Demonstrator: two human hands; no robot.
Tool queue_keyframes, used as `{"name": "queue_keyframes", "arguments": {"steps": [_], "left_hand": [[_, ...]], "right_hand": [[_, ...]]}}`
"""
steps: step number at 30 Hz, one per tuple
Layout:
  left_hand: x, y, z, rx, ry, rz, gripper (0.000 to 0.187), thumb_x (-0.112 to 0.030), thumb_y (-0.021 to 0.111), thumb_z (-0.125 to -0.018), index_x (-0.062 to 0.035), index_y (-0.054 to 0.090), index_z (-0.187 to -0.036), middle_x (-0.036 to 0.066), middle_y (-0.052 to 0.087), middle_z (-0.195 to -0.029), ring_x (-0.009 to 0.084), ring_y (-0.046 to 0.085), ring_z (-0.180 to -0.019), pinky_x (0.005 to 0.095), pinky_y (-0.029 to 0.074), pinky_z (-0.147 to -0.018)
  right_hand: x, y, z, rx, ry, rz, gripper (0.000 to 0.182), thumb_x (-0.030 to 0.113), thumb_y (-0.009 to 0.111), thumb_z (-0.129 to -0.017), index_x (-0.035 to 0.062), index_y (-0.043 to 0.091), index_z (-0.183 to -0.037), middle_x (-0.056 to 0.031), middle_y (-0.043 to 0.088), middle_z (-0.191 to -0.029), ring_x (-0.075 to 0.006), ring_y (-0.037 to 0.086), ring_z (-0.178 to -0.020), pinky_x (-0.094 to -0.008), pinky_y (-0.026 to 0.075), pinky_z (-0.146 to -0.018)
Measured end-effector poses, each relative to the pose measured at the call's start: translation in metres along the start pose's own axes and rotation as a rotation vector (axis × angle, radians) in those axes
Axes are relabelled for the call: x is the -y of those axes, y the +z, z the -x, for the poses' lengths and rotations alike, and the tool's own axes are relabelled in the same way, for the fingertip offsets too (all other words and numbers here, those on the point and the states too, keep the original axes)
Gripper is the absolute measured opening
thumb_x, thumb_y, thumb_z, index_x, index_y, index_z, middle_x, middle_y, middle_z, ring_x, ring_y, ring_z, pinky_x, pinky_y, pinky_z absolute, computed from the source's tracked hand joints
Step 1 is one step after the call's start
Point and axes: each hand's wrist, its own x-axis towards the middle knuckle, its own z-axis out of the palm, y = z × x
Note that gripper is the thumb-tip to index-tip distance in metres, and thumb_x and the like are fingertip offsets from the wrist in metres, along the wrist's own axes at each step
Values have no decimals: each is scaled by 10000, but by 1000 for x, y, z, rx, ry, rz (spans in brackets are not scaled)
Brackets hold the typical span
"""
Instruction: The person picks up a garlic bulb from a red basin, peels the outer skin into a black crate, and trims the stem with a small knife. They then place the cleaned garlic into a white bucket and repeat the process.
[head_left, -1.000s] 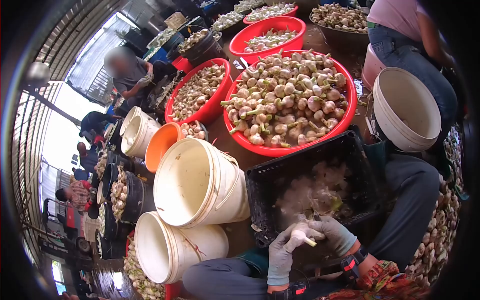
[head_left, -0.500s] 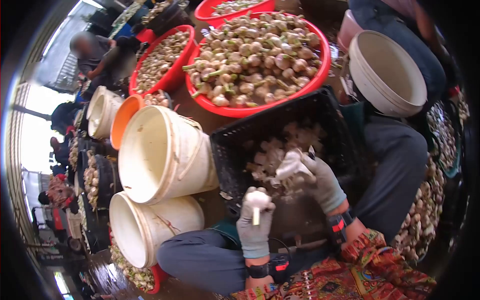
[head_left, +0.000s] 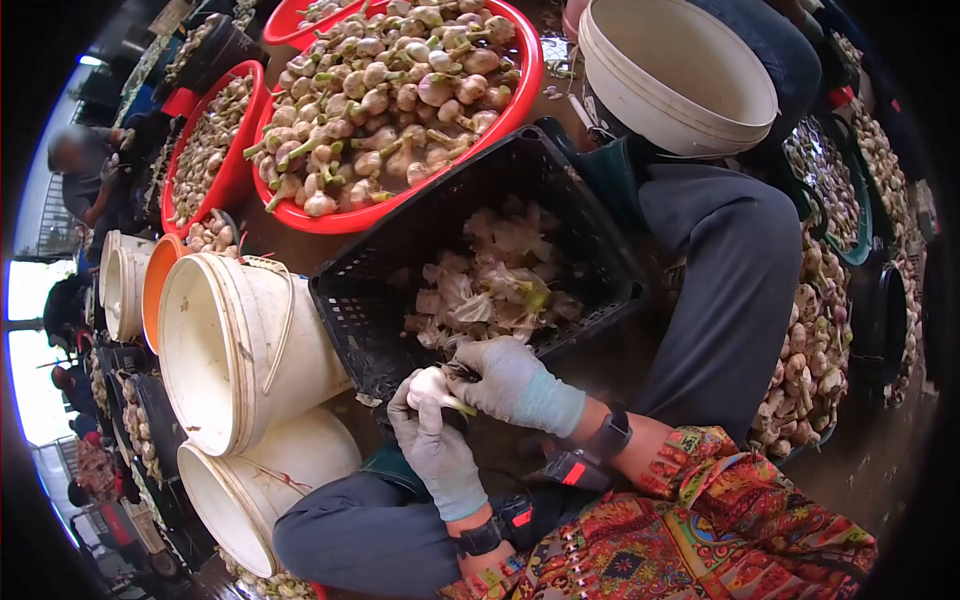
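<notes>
My left hand [head_left: 436, 445], in a grey work glove, is closed around a white garlic bulb [head_left: 430, 388] whose green-white stem points to the right. Against the bulb's right side, the fingers of my gloved right hand [head_left: 510, 380] are curled shut. A small dark knife [head_left: 462, 372] seems to be in them, mostly hidden by the fingers. Just beyond both hands sits a black plastic crate [head_left: 370, 275], tilted in view, with a heap of papery garlic skins [head_left: 490, 275] inside.
A red tub [head_left: 535, 75] of unpeeled garlic stands beyond the crate. White buckets [head_left: 250, 350] lie tipped at left, near an orange bucket [head_left: 160, 270]. Another white bucket [head_left: 690, 95] is at upper right. Garlic heaps [head_left: 805, 350] lie beyond my bent leg [head_left: 720, 290]. Other people sit far left.
My right hand has come down from over the crate to the bulb in my left hand. White skin it held is out of its fingers. The camera view has turned right.
</notes>
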Motion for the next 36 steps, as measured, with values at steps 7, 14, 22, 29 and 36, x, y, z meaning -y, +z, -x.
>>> {"name": "queue_keyframes", "arguments": {"steps": [7, 14, 22, 29, 36], "left_hand": [[7, -11, -8, 86, -123, 150, 354, -183, 579, -936, 11, 475, -1213, 115, 546, -1184, 230, 528, -1116, 349, 403, -1008], [0, -13, -6, -18, -243, 113, 309, -210, 643, -896, -14, 504, -1089, 99, 571, -1094, 177, 553, -1021, 340, 438, -954], [1, -20, -6, -49, -14, -358, 283, -101, 687, -829, -19, 549, -1062, 81, 590, -1053, 163, 566, -956, 316, 440, -923], [7, -34, -10, 5, -250, 205, 364, -117, 676, -861, 11, 529, -1168, 115, 588, -1086, 189, 571, -1009, 333, 441, -957], [-3, -20, -4, -73, -93, -30, 341, -123, 650, -876, 5, 550, -1176, 71, 592, -1082, 156, 571, -964, 284, 464, -869]], "right_hand": [[-24, 11, -14, 2, 331, -780, 220, 143, 590, -799, -43, 588, -917, -95, 627, -705, -186, 619, -681, -343, 493, -629], [-22, 12, -7, 13, 136, -541, 196, 149, 597, -826, -21, 582, -923, -124, 625, -782, -182, 621, -761, -323, 491, -675], [-10, 24, -9, 58, -80, 241, 281, 285, 674, -765, 49, 572, -881, -160, 612, -813, -344, 618, -830, -443, 493, -707], [-14, 20, -20, 51, 378, -784, 154, 116, 600, -822, -17, 578, -896, -35, 606, -747, -65, 573, -557, -225, 476, -507], [-4, 12, -4, 8, -6, -342, 232, 174, 651, -820, 12, 612, -981, -100, 640, -806, -202, 638, -709, -319, 502, -630]]}}
